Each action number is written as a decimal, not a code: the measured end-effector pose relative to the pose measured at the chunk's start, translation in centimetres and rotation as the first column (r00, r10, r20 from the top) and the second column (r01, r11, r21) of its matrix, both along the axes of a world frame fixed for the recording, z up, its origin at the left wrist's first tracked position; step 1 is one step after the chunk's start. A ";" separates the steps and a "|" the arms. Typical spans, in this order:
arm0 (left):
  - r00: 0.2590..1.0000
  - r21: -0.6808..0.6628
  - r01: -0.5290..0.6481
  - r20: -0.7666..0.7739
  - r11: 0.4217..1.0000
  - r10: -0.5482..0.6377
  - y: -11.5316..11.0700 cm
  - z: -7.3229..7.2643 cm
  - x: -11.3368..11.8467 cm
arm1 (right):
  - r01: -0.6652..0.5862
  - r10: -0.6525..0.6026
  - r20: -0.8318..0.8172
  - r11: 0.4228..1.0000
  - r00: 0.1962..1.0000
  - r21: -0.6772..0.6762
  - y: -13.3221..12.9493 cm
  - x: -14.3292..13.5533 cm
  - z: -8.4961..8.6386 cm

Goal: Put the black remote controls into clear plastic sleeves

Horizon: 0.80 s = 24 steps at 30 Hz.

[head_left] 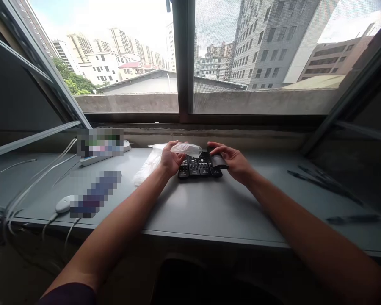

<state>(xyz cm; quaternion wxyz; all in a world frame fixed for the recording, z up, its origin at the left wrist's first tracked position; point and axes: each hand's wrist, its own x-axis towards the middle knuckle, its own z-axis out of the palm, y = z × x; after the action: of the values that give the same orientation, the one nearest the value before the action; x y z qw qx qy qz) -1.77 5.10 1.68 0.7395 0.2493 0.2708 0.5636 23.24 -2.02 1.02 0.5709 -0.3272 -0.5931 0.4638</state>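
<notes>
In our left hand (172, 160) we hold a clear plastic bag (190, 149), fingers curled at its near end. Our right hand's fingers close around a black remote (219, 161), raised over the right end of a row of remotes (194, 168) on the grey desk (209, 207). More clear bags (146, 168) lie left; a window (181, 80) stands behind.

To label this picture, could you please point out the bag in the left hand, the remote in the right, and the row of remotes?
Held bag (190, 149): head view, its middle.
Held remote (219, 161): head view, lower part.
Row of remotes (194, 167): head view, one remote's front.
</notes>
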 end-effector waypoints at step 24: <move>0.961 0.094 -0.276 0.030 0.957 0.274 0.6 0.3 -0.7 | 0.024 -0.019 0.025 0.977 1.000 -0.213 -0.7 0.1 0.5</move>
<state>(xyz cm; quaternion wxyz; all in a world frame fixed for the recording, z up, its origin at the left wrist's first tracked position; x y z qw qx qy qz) -2.47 5.74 1.94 0.6432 0.2403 0.2687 0.6756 23.38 -2.72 1.53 0.5308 -0.3983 -0.5429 0.5147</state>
